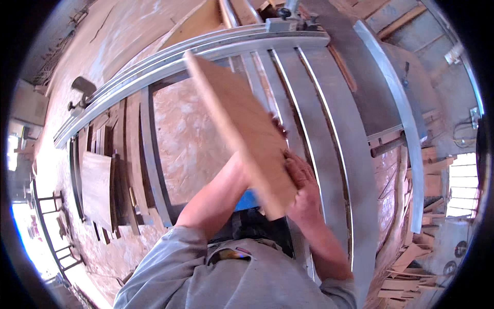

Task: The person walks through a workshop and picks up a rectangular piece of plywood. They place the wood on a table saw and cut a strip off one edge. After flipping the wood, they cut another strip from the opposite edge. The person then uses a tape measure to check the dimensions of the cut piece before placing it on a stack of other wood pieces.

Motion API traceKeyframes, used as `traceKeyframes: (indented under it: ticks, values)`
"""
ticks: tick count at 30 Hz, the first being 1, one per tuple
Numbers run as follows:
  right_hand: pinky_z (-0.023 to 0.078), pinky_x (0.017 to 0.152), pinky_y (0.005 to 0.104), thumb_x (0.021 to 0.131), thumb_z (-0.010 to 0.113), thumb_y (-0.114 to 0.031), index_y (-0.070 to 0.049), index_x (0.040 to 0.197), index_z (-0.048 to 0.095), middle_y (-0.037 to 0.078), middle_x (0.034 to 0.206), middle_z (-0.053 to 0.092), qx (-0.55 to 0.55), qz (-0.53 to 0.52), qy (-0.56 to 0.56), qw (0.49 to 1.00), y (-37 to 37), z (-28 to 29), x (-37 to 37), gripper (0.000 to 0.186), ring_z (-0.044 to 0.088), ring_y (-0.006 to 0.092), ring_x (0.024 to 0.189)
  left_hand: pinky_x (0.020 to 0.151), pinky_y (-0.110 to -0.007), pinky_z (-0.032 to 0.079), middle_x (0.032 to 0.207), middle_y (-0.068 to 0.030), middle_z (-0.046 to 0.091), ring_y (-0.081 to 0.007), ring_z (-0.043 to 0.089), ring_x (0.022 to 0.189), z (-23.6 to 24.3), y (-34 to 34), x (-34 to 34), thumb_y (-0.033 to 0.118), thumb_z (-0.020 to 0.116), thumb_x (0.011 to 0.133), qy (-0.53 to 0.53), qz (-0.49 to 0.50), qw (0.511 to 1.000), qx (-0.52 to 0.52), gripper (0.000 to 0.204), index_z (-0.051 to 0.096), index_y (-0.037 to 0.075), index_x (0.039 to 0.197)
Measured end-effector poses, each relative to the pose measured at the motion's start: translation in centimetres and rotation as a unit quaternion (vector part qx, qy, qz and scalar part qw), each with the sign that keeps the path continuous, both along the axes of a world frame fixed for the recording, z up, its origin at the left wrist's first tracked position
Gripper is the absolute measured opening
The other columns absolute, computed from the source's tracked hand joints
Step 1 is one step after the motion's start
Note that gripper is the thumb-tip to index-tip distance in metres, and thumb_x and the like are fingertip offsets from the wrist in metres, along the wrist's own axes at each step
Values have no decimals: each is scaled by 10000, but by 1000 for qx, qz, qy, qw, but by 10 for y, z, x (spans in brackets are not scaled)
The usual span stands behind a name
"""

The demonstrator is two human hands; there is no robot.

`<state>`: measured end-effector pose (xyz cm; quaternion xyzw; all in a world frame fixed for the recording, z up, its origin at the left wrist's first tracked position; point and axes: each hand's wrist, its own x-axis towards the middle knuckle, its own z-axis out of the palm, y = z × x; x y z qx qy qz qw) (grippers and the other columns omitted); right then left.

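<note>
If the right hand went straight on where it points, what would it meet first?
Likely the wooden board, which the right hand seems to hold by its edge; depth is unclear.

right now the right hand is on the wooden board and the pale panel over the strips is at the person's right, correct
Wrong side: the head view shows the pale panel over wood strips at the person's left. The right hand is on the wooden board.

Tilted wooden board (239, 123), right fingers (298, 170) at its edge, left forearm (216, 193) reaching behind it, grooved metal table (355, 170) below
</note>
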<state>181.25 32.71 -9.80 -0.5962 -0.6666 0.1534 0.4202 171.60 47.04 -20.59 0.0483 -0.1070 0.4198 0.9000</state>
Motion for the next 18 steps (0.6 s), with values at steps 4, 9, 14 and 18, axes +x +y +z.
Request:
traceKeyframes:
  ticks: [4, 9, 14, 18]
  values:
    - [465, 935, 429, 918, 549, -94, 12, 1310, 463, 168, 1226, 561, -82, -140, 608, 777, -3, -10, 12, 415, 573, 293, 1113, 1074, -474, 356, 1364, -146, 523, -279, 498, 1247, 67, -12, -16, 506, 567, 907, 402, 48, 897, -176, 606, 501, 70, 1323]
    - [410, 1012, 475, 960, 531, -241, -107, 1394, 363, 75, 1342, 479, -129, -189, 767, 600, -15, -16, 34, 485, 473, 255, 1246, 1056, -483, 383, 1258, -122, 593, -313, 527, 1189, 67, -6, -11, 250, 687, 801, 314, 20, 935, -163, 503, 555, 65, 1250]
    - [409, 1020, 474, 960, 531, -291, -165, 1377, 390, 54, 1357, 484, -111, -171, 782, 588, -30, -38, 47, 458, 484, 259, 1243, 1051, -489, 386, 1257, -120, 593, -318, 527, 1194, 53, -23, 6, 208, 706, 744, 287, -72, 947, -128, 593, 525, 48, 1286]
    - [412, 1015, 481, 964, 526, -314, -168, 1376, 387, 49, 1348, 494, -88, -190, 789, 578, -28, -53, 60, 459, 486, 251, 1242, 1061, -476, 370, 1267, -94, 586, -290, 517, 1209, 41, -42, 22, 232, 727, 752, 382, -150, 906, -99, 627, 502, 21, 1297]
